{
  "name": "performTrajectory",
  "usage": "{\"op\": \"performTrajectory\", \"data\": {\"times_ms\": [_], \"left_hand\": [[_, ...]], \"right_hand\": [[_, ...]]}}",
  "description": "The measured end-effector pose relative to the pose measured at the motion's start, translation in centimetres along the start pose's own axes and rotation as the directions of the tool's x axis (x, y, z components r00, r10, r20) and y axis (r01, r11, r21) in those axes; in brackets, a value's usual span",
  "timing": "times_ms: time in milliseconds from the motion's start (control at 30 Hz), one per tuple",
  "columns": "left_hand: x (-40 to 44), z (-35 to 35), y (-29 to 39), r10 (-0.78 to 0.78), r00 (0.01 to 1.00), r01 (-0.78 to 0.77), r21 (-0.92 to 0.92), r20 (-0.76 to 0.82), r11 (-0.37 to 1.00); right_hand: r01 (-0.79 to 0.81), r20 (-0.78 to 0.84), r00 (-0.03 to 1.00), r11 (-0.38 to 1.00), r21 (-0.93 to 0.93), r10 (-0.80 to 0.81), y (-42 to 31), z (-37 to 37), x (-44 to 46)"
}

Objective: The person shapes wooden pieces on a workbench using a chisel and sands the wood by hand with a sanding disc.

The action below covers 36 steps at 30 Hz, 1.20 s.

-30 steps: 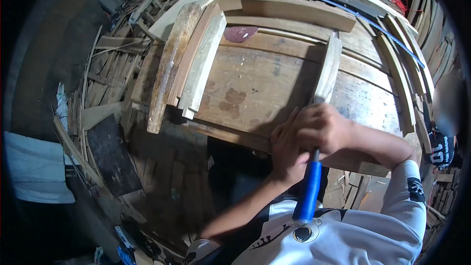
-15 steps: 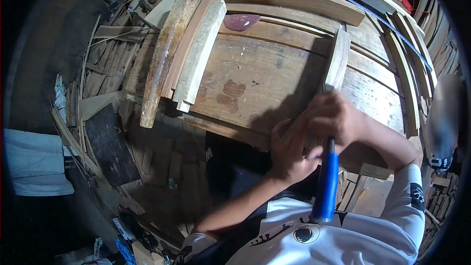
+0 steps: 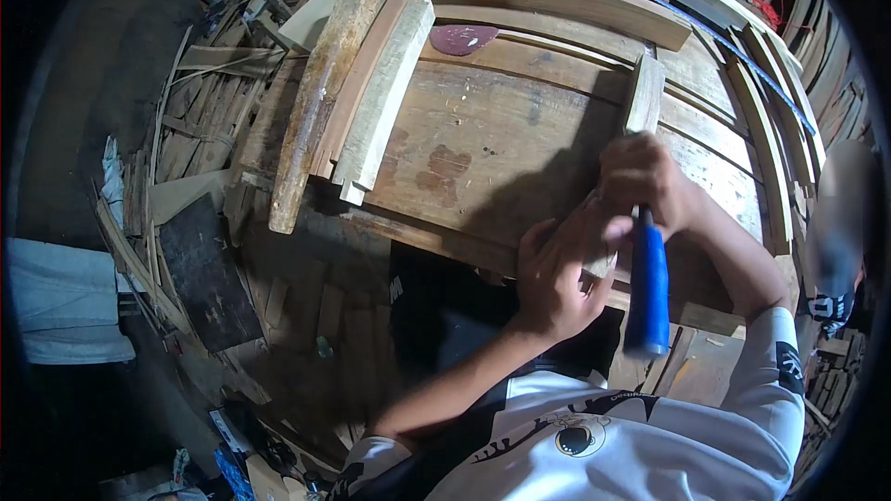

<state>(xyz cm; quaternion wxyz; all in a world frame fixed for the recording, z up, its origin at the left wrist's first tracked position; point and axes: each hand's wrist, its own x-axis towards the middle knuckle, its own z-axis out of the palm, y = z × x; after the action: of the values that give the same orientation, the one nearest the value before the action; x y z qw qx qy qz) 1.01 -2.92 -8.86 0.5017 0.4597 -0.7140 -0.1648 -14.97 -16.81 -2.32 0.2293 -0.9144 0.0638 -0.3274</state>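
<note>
Head view: clenching blue-handled tool [image 3: 648,292] in right hand [image 3: 640,174], bracing wooden piece [image 3: 644,97] on worktop [image 3: 520,121] with left hand [image 3: 555,292]. Align tool with wood; press evenly, left fingers clear of its path.

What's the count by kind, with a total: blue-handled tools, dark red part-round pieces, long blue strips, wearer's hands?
Blue-handled tool: 1
Dark red part-round piece: 1
Long blue strip: 1
Hands, left and right: 2
Total: 5
</note>
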Motion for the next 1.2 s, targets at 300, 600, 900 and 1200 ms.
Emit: {"op": "performTrajectory", "data": {"times_ms": [300, 600, 900, 1200], "left_hand": [[-0.4, 0.2, -0.4, 0.004, 1.000, -0.005, 0.033, 0.028, 0.999], [-0.4, 0.2, -0.4, 0.014, 1.000, -0.014, 0.024, 0.018, 1.000], [-0.5, 0.3, -0.5, 0.012, 1.000, -0.012, 0.013, 0.004, 1.000], [-0.6, 0.0, -0.4, 0.010, 0.998, -0.012, 0.028, 0.056, 1.000]], "right_hand": [[-0.004, 0.106, 0.994, 0.999, 0.035, 0.001, -0.3, -0.4, 0.3], [0.013, 0.096, 0.995, 1.000, -0.017, -0.011, 0.1, -0.6, 0.1], [-0.038, 0.111, 0.993, 0.996, -0.083, 0.047, -0.1, -1.6, -0.1], [-0.036, 0.105, 0.993, 0.996, -0.081, 0.044, -0.2, -1.4, -0.1]]}}
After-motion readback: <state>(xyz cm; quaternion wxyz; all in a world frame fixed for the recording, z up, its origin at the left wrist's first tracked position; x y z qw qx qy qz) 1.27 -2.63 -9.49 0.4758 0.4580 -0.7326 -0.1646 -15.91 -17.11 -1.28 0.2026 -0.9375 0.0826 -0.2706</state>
